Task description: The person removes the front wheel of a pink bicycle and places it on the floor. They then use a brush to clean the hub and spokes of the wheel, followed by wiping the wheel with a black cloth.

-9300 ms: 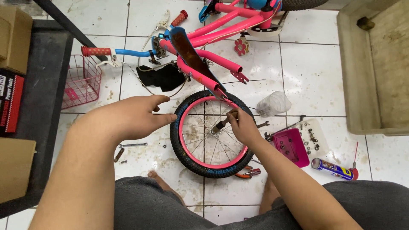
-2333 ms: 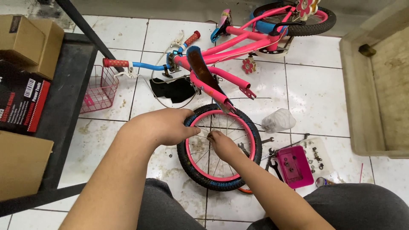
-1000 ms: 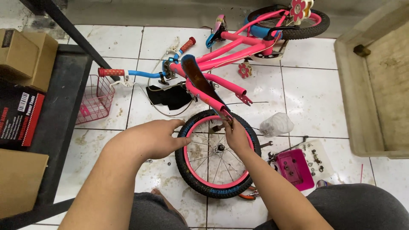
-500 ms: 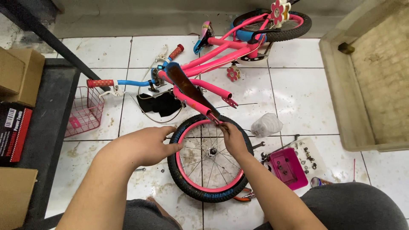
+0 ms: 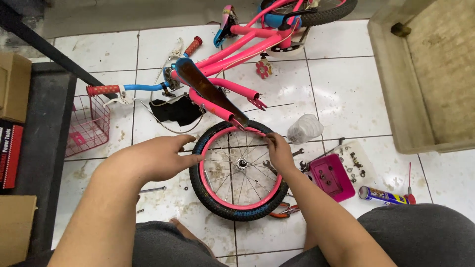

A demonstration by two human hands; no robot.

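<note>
The small bicycle wheel with its pink rim lies flat on the tiled floor, just below the pink bike frame. The left hand grips the tyre at nine o'clock, fingers curled over it; the right hand pinches the rim at two o'clock, with a pink parts tray just beside it at three o'clock

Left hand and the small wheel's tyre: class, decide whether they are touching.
Touching. The head view shows the left hand with its fingers laid on the black tyre of the wheel at its left edge, with no gap between them.
</note>
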